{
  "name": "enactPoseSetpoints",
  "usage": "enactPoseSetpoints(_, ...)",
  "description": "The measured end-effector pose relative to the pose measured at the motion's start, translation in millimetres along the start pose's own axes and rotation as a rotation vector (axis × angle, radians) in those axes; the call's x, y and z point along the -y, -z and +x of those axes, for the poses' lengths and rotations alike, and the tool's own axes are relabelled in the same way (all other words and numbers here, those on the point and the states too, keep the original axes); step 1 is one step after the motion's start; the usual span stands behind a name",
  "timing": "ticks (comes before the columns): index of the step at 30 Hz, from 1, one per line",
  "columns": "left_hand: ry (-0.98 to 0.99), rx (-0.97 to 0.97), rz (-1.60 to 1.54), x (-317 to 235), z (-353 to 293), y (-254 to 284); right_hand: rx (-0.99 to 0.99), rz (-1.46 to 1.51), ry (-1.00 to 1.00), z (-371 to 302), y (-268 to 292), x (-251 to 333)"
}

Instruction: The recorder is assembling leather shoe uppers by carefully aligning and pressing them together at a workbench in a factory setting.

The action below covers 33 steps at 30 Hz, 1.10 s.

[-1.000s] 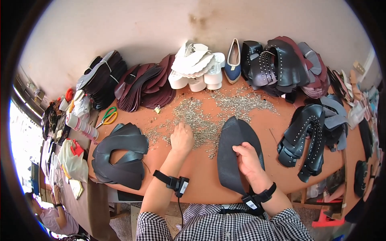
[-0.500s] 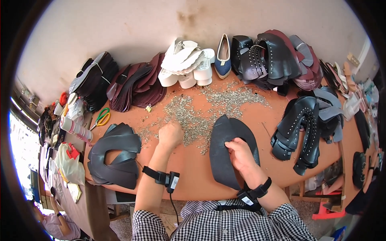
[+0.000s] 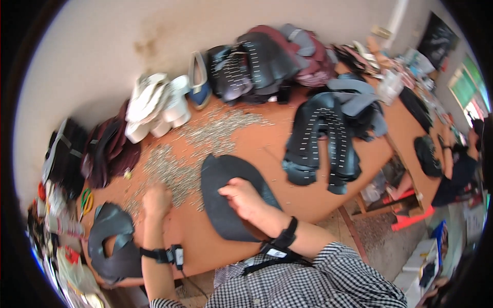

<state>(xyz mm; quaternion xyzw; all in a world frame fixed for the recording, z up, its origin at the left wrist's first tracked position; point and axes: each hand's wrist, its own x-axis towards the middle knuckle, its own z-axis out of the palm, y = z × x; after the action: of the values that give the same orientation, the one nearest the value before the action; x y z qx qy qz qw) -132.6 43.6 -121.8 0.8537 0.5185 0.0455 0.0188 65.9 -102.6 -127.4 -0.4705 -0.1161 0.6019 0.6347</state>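
Observation:
My right hand (image 3: 245, 199) pinches the inner edge of a dark curved shoe-upper piece (image 3: 218, 197), which lies mostly over the table's front part. No studs show on this piece. Over the near-left edge of a spread of small silvery metal studs (image 3: 173, 172) is my left hand (image 3: 157, 200), closed, its fingertips turned away and blurred, so what they hold is hidden. To its left lies a stack of dark curved upper pieces (image 3: 110, 238). On the right rests another pile of black uppers, set with rows of studs (image 3: 322, 136).
Along the wall stand maroon uppers (image 3: 110, 146), white soles or heels (image 3: 154, 102), a blue shoe (image 3: 199, 84) and more studded uppers (image 3: 257, 64). Green-and-yellow scissors (image 3: 86, 203) lie at the table's left edge. A person's arm (image 3: 448, 154) shows at far right.
The view has swung to the right and tilted, so the table's things appear shifted left and blurred. My right hand keeps hold of the upper piece; my left stays by the studs.

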Motion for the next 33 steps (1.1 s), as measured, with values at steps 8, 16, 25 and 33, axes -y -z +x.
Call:
enactPoseSetpoints(8, 0.099, -0.317, -0.568, 20.1, -4.2, -1.0, 0.021, 0.048, 0.058, 0.7, -3.2, 2.7)
enactPoseSetpoints(16, 0.188, -0.116, -1.878, -37.5, -29.1, 31.5, -0.045, 0.001, 0.111, -9.0, -10.5, 4.1)
enactPoseSetpoints(25, 0.01, -0.185, -1.217, -99.3, -57.7, 32.2, 0.012, -0.081, 0.115, -19.3, -24.9, 3.5)
enactPoseSetpoints(33, -0.229, -0.386, -1.109, -109.6, -56.3, 23.6, -0.015, -0.232, 0.26, -23.0, -31.8, 2.9)
